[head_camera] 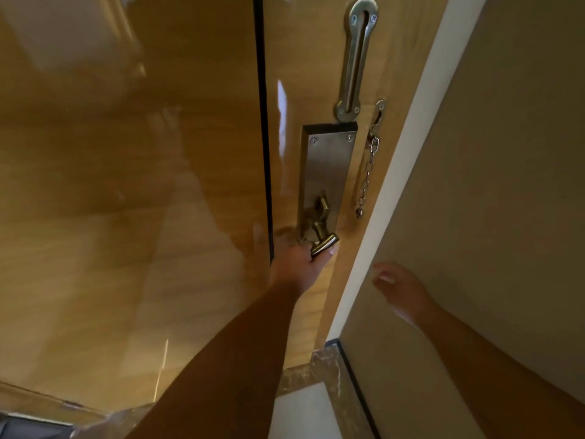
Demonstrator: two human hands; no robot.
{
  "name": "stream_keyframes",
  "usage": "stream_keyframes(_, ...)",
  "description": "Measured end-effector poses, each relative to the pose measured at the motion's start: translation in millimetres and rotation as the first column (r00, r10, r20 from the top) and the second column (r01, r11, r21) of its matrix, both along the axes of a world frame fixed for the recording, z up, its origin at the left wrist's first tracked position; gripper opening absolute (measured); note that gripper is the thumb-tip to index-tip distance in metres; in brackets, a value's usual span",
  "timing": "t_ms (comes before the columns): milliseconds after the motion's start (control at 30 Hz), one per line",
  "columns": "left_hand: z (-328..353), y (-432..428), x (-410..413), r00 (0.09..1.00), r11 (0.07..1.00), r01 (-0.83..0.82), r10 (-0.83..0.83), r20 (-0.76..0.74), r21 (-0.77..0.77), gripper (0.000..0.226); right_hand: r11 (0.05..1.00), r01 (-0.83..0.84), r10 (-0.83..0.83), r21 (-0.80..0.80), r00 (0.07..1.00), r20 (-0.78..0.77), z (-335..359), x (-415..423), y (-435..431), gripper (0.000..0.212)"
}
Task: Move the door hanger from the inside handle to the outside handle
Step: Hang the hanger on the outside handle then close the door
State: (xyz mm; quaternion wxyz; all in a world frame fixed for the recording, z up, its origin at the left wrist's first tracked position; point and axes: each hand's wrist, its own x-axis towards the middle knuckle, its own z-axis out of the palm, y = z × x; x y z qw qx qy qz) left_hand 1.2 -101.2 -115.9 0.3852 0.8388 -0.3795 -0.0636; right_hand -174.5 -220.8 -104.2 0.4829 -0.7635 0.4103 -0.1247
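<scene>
We look down at a glossy wooden door, honey-coloured, with a dark vertical strip. Beside it stands a beige wall with a white edge. On the door is a long metal lock plate; above it a slotted guard, to its right a hanging chain. Our left hand grips the brushed metal handle: the fingers are curled around the lever from under it, the thumb tip beyond its end. The right hand floats near the wall, blurred, probably loosely open, holding nothing. We cannot see the door hanger on this handle.
</scene>
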Motion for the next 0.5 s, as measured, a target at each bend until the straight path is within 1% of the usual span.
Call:
stream_keyframes(100, -1, -8, 8, 1.000, 1.000, -0.005, 0.005, -0.004, -0.015, 0.049, 0.999, -0.037, 0.037, -0.026, 0.999, -0.026, 6, 18, -3, 0.020)
stream_keyframes(167, -1, -13, 14, 1.000, 1.000, -0.020, 0.020, 0.004, -0.022, 0.049, 0.996, -0.074, 0.071, -0.055, 0.996, -0.056, 11, 30, -4, 0.024)
stream_keyframes(233, -3, -18, 20, 0.999, 0.999, -0.038, 0.038, 0.019, -0.009, 0.051, 0.986, -0.112, 0.102, -0.121, 0.991, -0.083, 17, 42, -7, 0.029)
stream_keyframes(333, -3, -27, 30, 0.998, 0.998, -0.066, 0.066, 0.005, -0.005, 0.052, 0.979, -0.128, 0.117, -0.157, 0.990, -0.073, 23, 58, -11, 0.029)
stream_keyframes(433, -7, -37, 38, 0.998, 0.995, -0.069, 0.068, -0.013, -0.070, 0.042, 0.982, -0.126, 0.119, -0.141, 0.991, -0.057, 21, 72, -16, 0.027)
stream_keyframes(500, -13, -42, 40, 0.996, 0.989, -0.086, 0.084, -0.027, -0.120, 0.040, 0.981, -0.137, 0.130, -0.140, 0.990, -0.058, 17, 80, -22, 0.026)
